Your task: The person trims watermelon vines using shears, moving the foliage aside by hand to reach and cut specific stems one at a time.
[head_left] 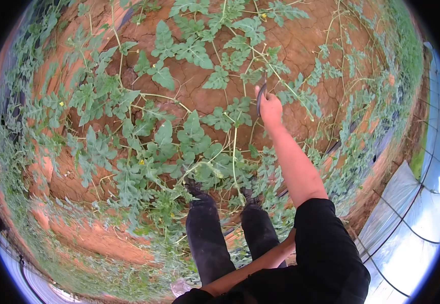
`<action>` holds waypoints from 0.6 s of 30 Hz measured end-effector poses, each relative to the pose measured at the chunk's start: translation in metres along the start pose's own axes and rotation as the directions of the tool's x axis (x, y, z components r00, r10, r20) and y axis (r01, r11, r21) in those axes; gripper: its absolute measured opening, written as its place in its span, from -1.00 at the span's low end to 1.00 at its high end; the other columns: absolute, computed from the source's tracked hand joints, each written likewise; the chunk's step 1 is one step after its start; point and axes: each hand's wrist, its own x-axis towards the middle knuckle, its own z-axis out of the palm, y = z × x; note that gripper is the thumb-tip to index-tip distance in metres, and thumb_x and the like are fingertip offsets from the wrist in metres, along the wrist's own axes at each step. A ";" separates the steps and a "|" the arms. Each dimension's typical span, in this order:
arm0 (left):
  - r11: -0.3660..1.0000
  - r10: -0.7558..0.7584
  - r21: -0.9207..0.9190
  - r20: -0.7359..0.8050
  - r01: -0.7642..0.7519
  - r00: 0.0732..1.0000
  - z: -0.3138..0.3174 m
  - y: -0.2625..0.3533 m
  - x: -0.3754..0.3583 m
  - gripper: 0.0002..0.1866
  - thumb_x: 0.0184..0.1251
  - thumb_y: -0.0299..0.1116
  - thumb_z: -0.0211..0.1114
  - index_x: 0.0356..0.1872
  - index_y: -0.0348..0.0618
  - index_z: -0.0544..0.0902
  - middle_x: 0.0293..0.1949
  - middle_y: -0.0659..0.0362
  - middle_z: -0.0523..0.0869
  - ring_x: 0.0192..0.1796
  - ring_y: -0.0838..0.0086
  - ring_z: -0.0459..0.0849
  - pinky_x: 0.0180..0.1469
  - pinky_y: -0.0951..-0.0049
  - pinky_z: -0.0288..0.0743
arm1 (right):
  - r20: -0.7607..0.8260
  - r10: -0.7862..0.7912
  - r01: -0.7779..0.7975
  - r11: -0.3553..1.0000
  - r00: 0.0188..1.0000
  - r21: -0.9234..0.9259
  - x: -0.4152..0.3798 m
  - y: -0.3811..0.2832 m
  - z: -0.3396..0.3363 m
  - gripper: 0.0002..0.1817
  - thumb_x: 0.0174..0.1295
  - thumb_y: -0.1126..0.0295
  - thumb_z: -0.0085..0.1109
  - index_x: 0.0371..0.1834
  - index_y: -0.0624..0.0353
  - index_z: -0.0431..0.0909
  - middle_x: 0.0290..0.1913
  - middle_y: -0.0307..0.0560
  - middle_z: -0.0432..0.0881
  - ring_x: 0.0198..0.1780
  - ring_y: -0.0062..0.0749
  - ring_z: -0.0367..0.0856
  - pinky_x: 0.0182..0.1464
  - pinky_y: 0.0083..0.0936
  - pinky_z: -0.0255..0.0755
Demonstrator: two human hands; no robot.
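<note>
My right hand (270, 109) reaches out over the vines, its fingers closed around a pair of scissors with dark handles (260, 104). Their tips point away from me, among the leaves beside a long watermelon vine (287, 87). Whether the blades touch a stem is too small to tell. My left forearm (253, 264) crosses low in front of my legs, and the left hand itself is hidden behind my right arm. Lobed watermelon leaves (192, 50) spread over the soil around the right hand.
Cracked reddish soil (306, 38) shows between the vines. My legs in dark trousers (207, 238) stand among dense leaves (164, 139), with stems running close to both feet. To the right is a plastic greenhouse wall (399, 207) on thin dark poles.
</note>
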 end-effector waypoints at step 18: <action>0.997 -0.069 0.025 0.005 0.069 0.998 0.005 -0.034 -0.002 -0.62 0.37 -0.23 0.15 0.09 -0.26 0.51 0.06 -0.06 0.62 0.10 0.12 0.58 0.11 0.24 0.44 | 0.103 0.062 -0.054 0.995 0.993 -0.082 -0.020 0.082 -0.006 -0.17 0.08 -0.42 0.04 -0.50 0.35 0.60 -0.46 0.20 0.62 -0.30 0.06 0.62 -0.15 -0.18 0.43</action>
